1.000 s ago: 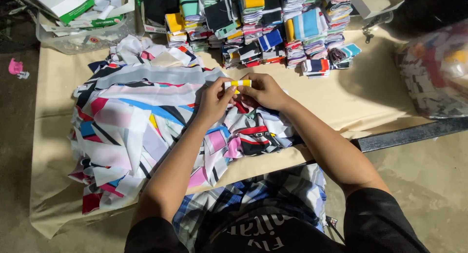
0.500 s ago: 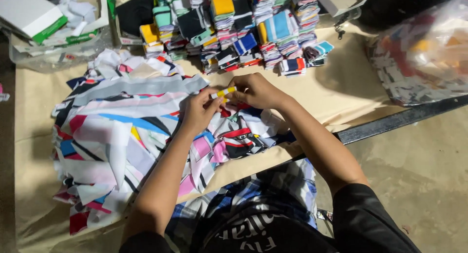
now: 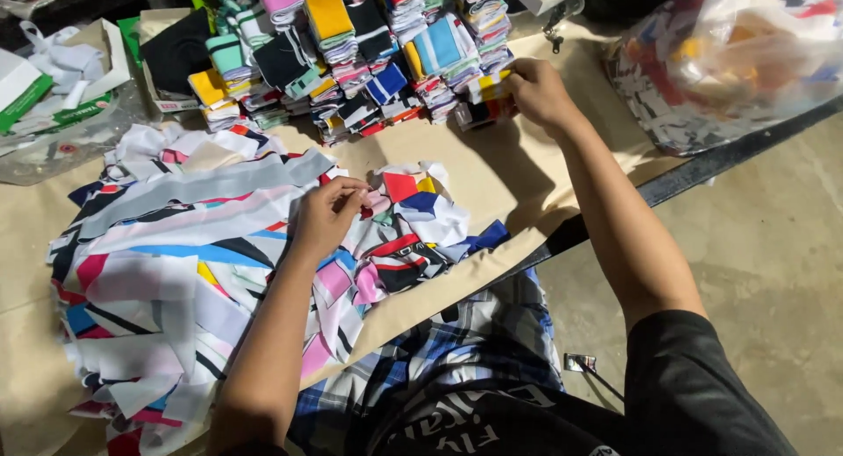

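- One small folded bundle [image 3: 488, 87], yellow and dark, sits at the right end of the stacked rows, far side of the surface [image 3: 492, 179]; right hand [image 3: 537, 91] closed on it, fingers curled around its top.
- Stacked folded bundles [image 3: 351, 61]: too many to count, several rows, mixed colours — yellow, teal, blue, black, pink, striped.
- One large heap of loose flat fabric pieces [image 3: 167, 271] on the left half of the surface, white with pink, blue, black and red shapes; count not readable.
- Left hand [image 3: 325, 214] rests on the heap's right edge, fingers bent and pinched together on a white piece; grip partly closed.
- A smaller loose cluster of pieces [image 3: 413, 219] lies just beside the left hand, red, blue, white.
- The two hands are well apart.
- One clear plastic bag [image 3: 729, 65] of coloured pieces, far right.
- One clear tub [image 3: 61, 140] with white strips and green-edged packets, far left.
- Surface covered in tan paper.
- Person wears plaid shorts [image 3: 457, 351] and a dark shirt.
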